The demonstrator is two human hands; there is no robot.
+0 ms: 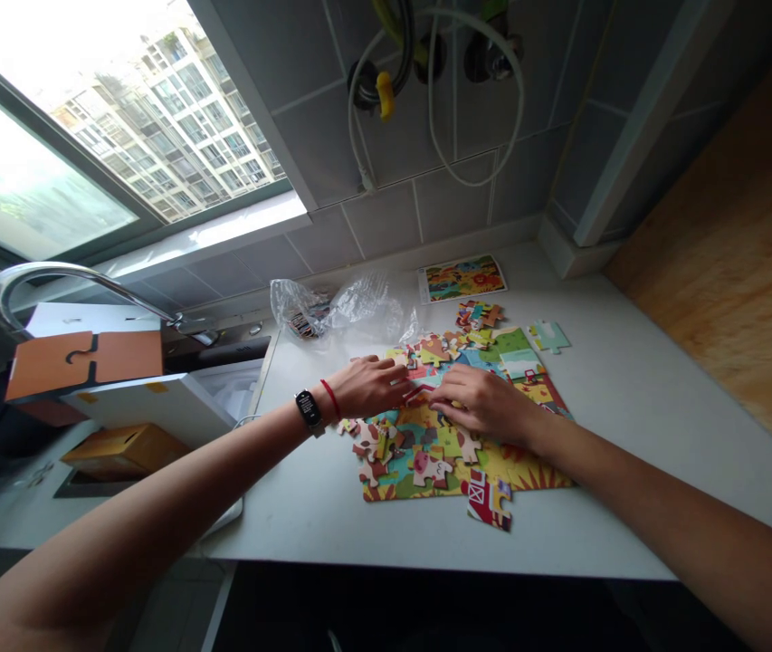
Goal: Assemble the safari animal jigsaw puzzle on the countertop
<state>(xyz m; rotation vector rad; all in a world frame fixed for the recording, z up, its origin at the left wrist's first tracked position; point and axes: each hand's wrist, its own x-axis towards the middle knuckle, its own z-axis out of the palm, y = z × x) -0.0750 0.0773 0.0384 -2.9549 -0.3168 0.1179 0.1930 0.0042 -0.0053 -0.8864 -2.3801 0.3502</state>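
A colourful jigsaw puzzle [525, 457] with farm pictures lies on the white counter, loose pieces heaped over its left and upper parts. My left hand [373, 388] reaches over from the left, fingers bent down onto a red-and-white jigsaw piece [419, 391]. From the right, my right hand [481, 400] closes its fingertips on the same piece's other side; the fingers partly hide it. A red barn piece [487, 500] overlaps the puzzle's front edge. Towards the front left lies a pink-nosed cow piece [432, 467]. A pale green piece [549, 336] rests apart at the right.
Behind the puzzle are a crumpled clear plastic bag [362, 303] and a picture card [463, 278]. A sink with a curved faucet [87, 272], an open orange-and-white box [120, 358] and a brown carton [124, 450] stand left. A wooden panel [731, 226] rises at right.
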